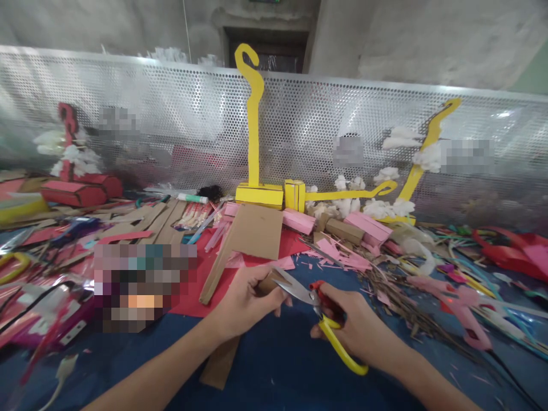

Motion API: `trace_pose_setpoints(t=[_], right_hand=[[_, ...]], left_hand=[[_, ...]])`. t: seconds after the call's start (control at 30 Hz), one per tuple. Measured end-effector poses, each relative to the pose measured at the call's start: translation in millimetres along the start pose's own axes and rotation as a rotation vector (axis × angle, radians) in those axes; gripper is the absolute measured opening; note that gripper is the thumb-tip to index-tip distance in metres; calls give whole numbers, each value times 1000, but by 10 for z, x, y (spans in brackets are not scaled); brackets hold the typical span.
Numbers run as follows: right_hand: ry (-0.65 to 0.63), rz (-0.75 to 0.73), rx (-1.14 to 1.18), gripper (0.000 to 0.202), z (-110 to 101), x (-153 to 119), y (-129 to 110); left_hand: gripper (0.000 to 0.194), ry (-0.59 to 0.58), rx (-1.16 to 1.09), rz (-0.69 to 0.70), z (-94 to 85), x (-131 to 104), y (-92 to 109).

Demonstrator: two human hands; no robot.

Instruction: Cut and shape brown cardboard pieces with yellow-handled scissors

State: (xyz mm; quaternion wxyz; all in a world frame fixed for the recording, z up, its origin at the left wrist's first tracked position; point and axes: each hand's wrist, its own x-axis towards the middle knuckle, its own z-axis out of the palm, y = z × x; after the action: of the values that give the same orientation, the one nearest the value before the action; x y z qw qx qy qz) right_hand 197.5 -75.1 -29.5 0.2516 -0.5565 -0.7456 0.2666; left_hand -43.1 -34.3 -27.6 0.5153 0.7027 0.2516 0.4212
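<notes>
Over the blue table (299, 371), the left hand (244, 305) pinches cardboard (268, 283) at the blades of the scissors (296, 289) gripped by the right hand (357, 322); if the cardboard slips, the blades could nick the nearby left fingertips.

No writing is reading clearly anywhere. The small green panel (264, 1) above the dark doorway is being cut off by the view's top, and the white-and-green cylindrical marker (192, 198), lying toward the table's (299, 365) far edge, is appearing too small and blurred to read.
</notes>
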Motion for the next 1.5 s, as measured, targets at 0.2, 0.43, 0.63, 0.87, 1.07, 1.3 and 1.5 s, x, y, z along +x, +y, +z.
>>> trace_pose_setpoints(t=[0.2,0.43,0.63,0.87,1.07,1.3,1.5], right_hand=[[26,-27,-44,40,-29,-8,-39],[48,-21,-76,42,-31,-8,25],[77,10,-47,41,-7,43,76],[170,-101,-184,27,-59,25,62],[120,-106,-214,37,-91,-20,2],[103,-65,-266,36,-55,-12,-5],[60,-76,-264,37,-80,-25,-15]], left_hand=[[12,0,-14,0,-11,-1,-28],[21,20,-13,-22,9,-6,9],[30,67,40,13,8,5,45],[31,145,48,22,6,34,27],[18,13,96,23,11,4,55],[15,-64,138,-11,0,-35,-1],[16,-79,174,15,-16,-17,4]])
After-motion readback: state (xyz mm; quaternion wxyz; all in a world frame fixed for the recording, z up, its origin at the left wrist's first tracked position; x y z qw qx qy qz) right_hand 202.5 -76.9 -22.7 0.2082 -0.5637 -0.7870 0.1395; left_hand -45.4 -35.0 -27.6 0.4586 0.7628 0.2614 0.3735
